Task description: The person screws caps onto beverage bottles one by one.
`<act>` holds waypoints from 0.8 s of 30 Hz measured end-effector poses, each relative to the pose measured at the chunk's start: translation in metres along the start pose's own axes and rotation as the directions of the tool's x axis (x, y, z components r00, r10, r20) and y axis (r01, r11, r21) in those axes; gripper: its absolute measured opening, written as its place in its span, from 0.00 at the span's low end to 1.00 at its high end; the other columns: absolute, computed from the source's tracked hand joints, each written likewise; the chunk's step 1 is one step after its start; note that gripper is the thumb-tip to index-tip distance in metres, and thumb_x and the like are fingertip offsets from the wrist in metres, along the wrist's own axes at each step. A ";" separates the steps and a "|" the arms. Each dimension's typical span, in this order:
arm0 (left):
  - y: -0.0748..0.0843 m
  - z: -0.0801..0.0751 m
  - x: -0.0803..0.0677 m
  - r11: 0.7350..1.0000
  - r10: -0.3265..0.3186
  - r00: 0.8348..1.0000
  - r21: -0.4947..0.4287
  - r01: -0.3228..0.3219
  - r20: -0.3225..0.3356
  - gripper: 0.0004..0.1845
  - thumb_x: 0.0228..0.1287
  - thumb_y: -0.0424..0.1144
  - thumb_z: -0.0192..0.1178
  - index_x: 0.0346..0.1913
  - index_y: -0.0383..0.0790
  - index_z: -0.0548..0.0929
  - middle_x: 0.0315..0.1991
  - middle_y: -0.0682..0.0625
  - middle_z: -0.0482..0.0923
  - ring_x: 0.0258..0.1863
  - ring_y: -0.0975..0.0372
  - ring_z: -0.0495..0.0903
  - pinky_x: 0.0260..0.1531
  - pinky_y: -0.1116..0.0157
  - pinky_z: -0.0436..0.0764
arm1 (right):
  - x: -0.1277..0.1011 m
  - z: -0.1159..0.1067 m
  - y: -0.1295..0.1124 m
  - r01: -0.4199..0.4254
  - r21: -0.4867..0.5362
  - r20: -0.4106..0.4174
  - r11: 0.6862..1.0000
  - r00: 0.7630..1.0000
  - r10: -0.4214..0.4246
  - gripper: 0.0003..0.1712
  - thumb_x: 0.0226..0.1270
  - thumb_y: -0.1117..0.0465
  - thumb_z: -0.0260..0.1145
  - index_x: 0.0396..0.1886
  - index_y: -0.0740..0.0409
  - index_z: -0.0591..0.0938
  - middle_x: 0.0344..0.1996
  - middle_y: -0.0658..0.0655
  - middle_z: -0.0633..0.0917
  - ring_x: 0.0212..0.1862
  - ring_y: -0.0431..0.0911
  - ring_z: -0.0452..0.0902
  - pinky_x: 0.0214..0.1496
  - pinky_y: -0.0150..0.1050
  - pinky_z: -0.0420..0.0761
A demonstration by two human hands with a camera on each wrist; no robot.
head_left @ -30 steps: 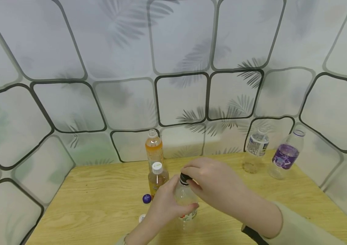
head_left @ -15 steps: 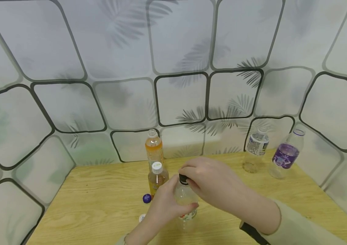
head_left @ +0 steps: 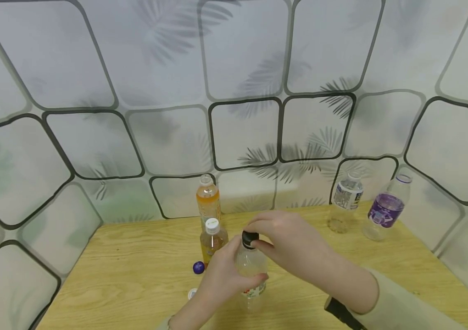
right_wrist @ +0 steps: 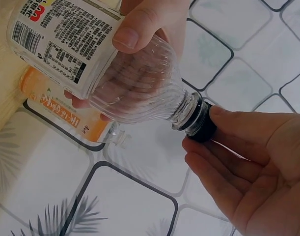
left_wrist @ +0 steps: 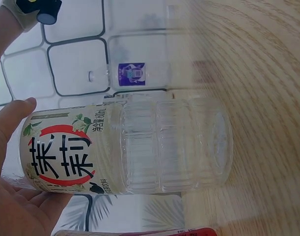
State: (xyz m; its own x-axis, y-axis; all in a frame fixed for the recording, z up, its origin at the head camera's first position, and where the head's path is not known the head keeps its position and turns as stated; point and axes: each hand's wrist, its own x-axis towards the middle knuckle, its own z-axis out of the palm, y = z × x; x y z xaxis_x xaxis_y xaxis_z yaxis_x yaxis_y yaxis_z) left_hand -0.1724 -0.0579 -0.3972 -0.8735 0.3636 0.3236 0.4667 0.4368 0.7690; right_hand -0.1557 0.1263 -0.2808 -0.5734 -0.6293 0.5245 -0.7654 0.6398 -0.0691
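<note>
A clear plastic bottle (left_wrist: pixel 169 147) with a cream label stands upright on the wooden table. My left hand (head_left: pixel 226 275) grips it around its upper body, thumb at the front. On its neck sits a black cap (right_wrist: pixel 203 125), pinched between the thumb and fingertips of my right hand (head_left: pixel 292 240). The right wrist view shows clear ridged plastic below the cap. Close behind my left hand is a bottle with amber liquid and a white cap (head_left: pixel 212 225). An uncapped bottle with an orange label (head_left: pixel 207 198) is farther back.
Two uncapped clear bottles stand at the back right, one with a white label (head_left: pixel 347 195), one with a purple label (head_left: pixel 385 211). A purple cap (head_left: pixel 198 267) and a white cap (head_left: pixel 192 293) lie left of my left hand. A patterned wall (head_left: pixel 242 133) borders the table.
My right hand's fingers have shifted slightly around the black cap, first left, then back right, so more of the cap shows. The left hand and the bottle have stayed put.
</note>
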 end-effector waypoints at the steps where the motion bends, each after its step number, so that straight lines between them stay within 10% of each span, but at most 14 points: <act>1: 0.000 0.000 0.000 1.000 0.000 1.000 0.001 0.000 0.000 0.41 0.55 0.49 0.83 0.71 0.51 0.77 0.66 0.57 0.83 0.63 0.59 0.85 0.63 0.55 0.85 | 0.000 0.000 0.000 0.002 0.005 -0.002 1.000 1.000 -0.002 0.12 0.58 0.66 0.82 0.42 0.54 0.92 0.40 0.49 0.93 0.43 0.44 0.90 0.47 0.38 0.90; 24: 0.000 0.001 0.000 1.000 0.013 1.000 0.014 -0.012 -0.021 0.37 0.54 0.48 0.83 0.67 0.51 0.79 0.63 0.57 0.85 0.61 0.60 0.86 0.62 0.55 0.86 | -0.002 -0.001 0.001 -0.015 -0.083 0.004 0.996 1.000 0.015 0.15 0.59 0.57 0.84 0.44 0.51 0.91 0.39 0.46 0.91 0.40 0.41 0.88 0.42 0.37 0.88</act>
State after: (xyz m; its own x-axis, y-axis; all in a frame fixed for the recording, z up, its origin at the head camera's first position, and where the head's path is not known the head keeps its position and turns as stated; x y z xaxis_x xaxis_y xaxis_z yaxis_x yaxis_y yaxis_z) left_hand -0.1727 -0.0568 -0.3982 -0.8703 0.3520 0.3446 0.4793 0.4441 0.7569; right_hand -0.1546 0.1288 -0.2814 -0.5861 -0.6211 0.5203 -0.7300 0.6834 -0.0065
